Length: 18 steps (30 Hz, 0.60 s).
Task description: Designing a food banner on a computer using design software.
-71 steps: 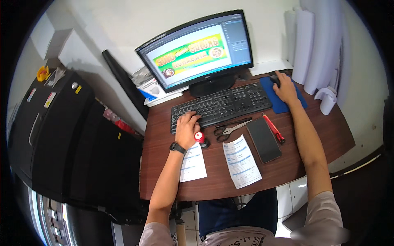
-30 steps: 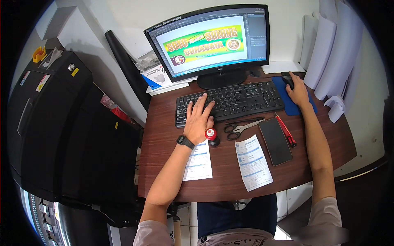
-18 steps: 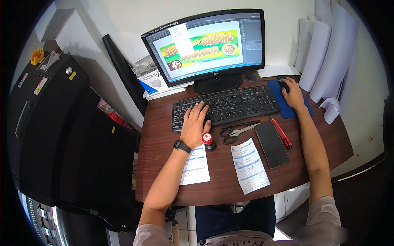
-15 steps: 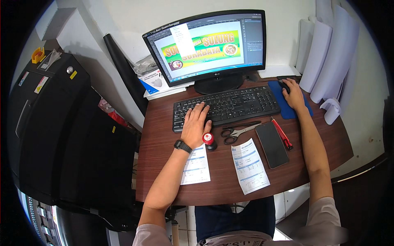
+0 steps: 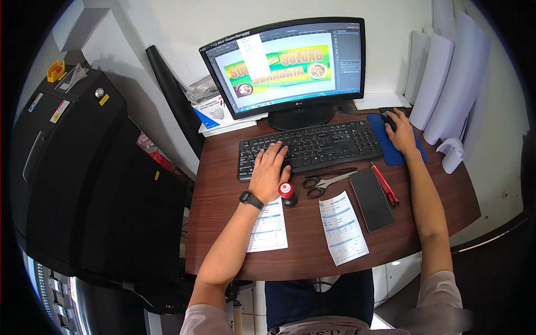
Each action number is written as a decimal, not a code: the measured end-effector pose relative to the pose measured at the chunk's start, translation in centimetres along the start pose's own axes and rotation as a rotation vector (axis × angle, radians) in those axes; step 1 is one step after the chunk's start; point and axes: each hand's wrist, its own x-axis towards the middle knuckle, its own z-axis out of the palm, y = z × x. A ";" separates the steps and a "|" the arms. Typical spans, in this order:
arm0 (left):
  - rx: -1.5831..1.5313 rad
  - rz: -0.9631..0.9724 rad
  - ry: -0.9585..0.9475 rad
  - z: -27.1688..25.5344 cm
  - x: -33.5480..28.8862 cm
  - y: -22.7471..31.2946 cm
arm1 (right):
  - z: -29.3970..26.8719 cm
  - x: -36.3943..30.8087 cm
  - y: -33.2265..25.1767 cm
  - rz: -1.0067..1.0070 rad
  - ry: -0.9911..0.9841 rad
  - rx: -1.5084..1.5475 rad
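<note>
My left hand rests with its fingers spread over the left end of a black keyboard, its wrist by a white printed form. Close to the thumb stands a stamp with a red top and a dark base. My right hand is curled over a black computer mouse on a blue mouse pad. Behind the keyboard, a monitor displays a green and yellow banner design, partly covered by a white drop-down menu.
Scissors, a dark phone, a red cutter knife and a second form lie on the brown desk. White paper rolls lean at the right wall. A large black machine stands left.
The whole view has shifted slightly. Both hands keep their places, the left on the keyboard and the right on the mouse, and the menu stays on the screen.
</note>
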 end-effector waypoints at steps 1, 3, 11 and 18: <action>0.001 -0.004 -0.002 0.0 0.0 -0.1 | -0.1 0.0 -0.3 -0.015 0.054 -0.013; -0.001 -0.004 -0.003 0.1 0.1 -0.1 | -0.5 -0.2 -0.8 -0.028 0.111 -0.031; -0.019 0.005 0.013 0.1 -0.2 -0.3 | -2.4 -3.1 -2.9 -0.077 -0.106 -0.124; -0.029 0.003 0.017 0.2 0.1 -0.3 | -2.9 -3.0 -3.8 -0.102 -0.123 -0.132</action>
